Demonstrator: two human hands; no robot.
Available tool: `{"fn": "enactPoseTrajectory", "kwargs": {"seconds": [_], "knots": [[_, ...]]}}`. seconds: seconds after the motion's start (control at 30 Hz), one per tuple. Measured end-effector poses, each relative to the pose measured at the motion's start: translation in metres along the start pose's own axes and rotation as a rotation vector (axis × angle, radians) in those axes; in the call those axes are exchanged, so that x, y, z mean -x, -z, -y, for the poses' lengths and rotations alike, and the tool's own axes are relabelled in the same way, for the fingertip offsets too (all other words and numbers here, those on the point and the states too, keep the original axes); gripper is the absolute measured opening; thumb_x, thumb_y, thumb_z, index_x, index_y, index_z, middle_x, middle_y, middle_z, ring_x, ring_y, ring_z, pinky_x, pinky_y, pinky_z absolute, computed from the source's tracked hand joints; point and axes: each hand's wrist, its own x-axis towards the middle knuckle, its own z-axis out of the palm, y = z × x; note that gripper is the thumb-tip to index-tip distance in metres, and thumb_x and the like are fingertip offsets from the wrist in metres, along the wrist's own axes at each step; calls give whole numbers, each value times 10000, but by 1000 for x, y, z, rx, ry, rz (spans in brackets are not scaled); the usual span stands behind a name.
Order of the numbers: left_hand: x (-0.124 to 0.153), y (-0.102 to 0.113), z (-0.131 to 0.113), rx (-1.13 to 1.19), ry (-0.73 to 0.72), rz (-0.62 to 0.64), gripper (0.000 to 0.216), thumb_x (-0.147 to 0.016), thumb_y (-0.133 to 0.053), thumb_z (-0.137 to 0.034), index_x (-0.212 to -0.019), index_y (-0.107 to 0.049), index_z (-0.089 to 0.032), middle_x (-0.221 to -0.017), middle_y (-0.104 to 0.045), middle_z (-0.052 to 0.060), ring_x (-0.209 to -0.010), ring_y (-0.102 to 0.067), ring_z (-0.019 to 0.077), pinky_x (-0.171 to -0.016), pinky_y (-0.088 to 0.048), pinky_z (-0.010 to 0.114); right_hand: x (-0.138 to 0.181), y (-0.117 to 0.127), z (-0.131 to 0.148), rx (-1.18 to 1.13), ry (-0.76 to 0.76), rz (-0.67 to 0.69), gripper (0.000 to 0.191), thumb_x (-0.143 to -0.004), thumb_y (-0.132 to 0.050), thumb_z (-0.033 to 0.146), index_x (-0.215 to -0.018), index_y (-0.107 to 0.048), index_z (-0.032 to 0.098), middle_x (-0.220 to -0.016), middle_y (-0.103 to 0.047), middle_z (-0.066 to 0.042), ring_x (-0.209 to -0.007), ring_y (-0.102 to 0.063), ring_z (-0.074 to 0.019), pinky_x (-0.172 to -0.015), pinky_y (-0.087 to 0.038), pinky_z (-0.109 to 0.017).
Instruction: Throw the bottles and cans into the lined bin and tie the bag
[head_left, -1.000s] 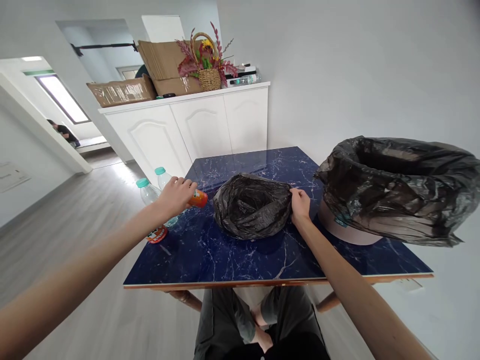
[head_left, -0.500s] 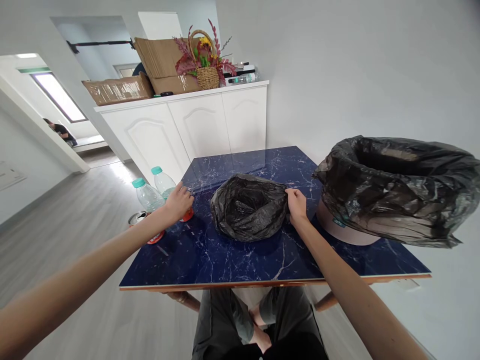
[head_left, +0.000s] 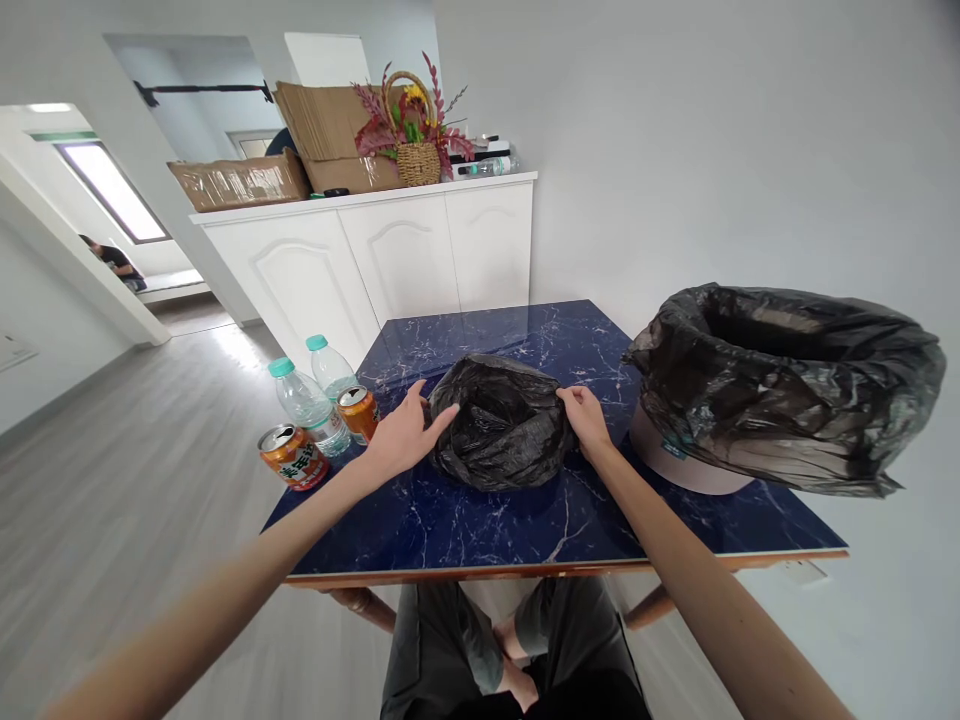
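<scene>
A black plastic bag (head_left: pixel 502 450) sits at the middle of the blue marbled table (head_left: pixel 480 530), its mouth spread open and facing up. My right hand (head_left: pixel 586 416) pinches the right side of its rim between thumb and fingers. At the bag's left edge is my left hand (head_left: pixel 405 432), thumb and fingers apart, the thumb over the rim; whether it touches the plastic is hard to tell. Left of that hand stand two orange drink cans, a nearer can (head_left: pixel 294 458) and a farther can (head_left: pixel 358 413), beside two clear bottles with teal caps, a front bottle (head_left: pixel 311 408) and a rear bottle (head_left: pixel 330 368).
On the table's right stands a pale pink bin (head_left: pixel 675 465) lined with a large black bag (head_left: pixel 787 400) that overhangs its rim. Behind the table, a white cabinet (head_left: pixel 405 250) carries cardboard boxes (head_left: pixel 240 182) and a flower basket (head_left: pixel 418 163). A person (head_left: pixel 116 262) sits in the far room.
My left hand has moved right, from beside the cans and bottles to the bag's left edge, uncovering the cans. My right hand keeps its pinch on the rim.
</scene>
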Motion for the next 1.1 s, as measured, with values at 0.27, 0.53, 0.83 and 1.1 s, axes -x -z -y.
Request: {"fn": "enactPoseTrajectory", "kwargs": {"seconds": [0.27,0.53,0.83,1.1], "knots": [[-15,4,0,167,-83,-78,231,-938,-614,-392,-1088,-619,-216,-1018,-765,80,-963,-737,288,-831,-523,361,43,31,23,231,54,95,336,-674,-792,425,-897,-589,276,-923,-764,-77,-887,-707,-311,-780,-540,-401],[53,68,-21,407,-278,-493,138,-970,-587,-325,-894,-509,-240,-821,-603,-7,-719,-571,168,-669,-449,290,102,75,82,358,587,-111,127,-934,-606,375,-938,-554,259,-993,-688,-65,-901,-648,-254,-837,-484,-382],[126,87,5,222,-533,-114,118,-884,-591,-178,-876,-497,-249,-878,-621,3,-746,-567,172,-682,-454,290,157,116,66,328,438,60,172,-955,-633,418,-990,-539,279,-886,-650,-17,-830,-634,-224,-770,-513,-322],[152,71,-1,157,-615,351,321,-630,-535,-15,-862,-525,-238,-913,-628,3,-843,-578,192,-726,-412,276,167,146,53,416,363,266,155,-824,-666,305,-914,-541,294,-1232,-759,-90,-991,-747,-271,-749,-577,-343]]}}
